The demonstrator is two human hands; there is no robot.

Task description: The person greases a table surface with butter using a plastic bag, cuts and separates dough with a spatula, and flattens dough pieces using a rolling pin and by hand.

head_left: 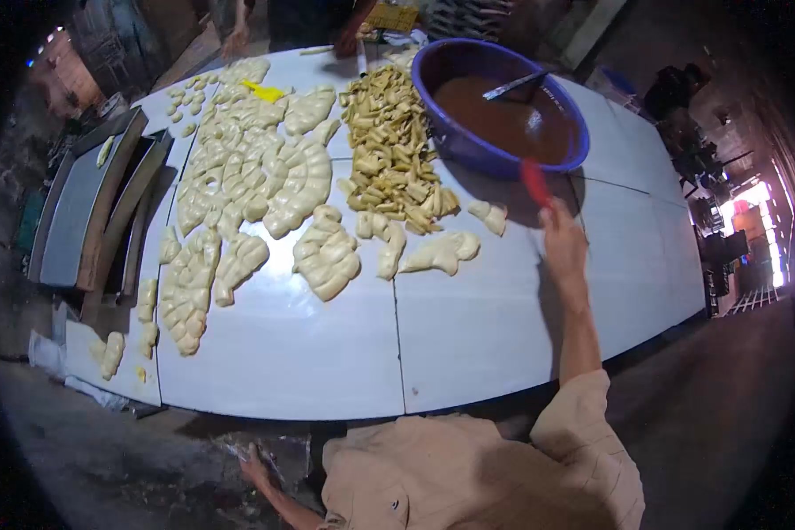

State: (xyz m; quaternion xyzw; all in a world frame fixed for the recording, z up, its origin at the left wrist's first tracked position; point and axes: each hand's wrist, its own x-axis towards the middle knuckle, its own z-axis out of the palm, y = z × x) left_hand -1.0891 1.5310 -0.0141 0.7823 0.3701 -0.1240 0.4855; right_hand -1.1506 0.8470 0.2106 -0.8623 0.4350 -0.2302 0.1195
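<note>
My right hand (563, 231) is closed on a red tool (535, 184) at the near rim of a large purple basin (464, 152). Brown filling lies in the basin with a metal utensil (514, 86) resting in it. Below the table's front edge, my left hand (258, 468) is beside some clear plastic (290, 457); its fingers are too small to read. Pale dough pieces (299, 181) spread over the left half of the white table (486, 327). Between dough and basin lies a heap of greenish-yellow cut pieces (387, 146). A small dough piece (488, 216) sits left of my right hand.
Metal trays (84, 212) are stacked at the table's left edge. A yellow scraper (263, 91) lies on the dough. Another person's hands (237, 41) show at the far edge, near a yellow rack (391, 18). Dark equipment (720, 252) stands beyond the right edge.
</note>
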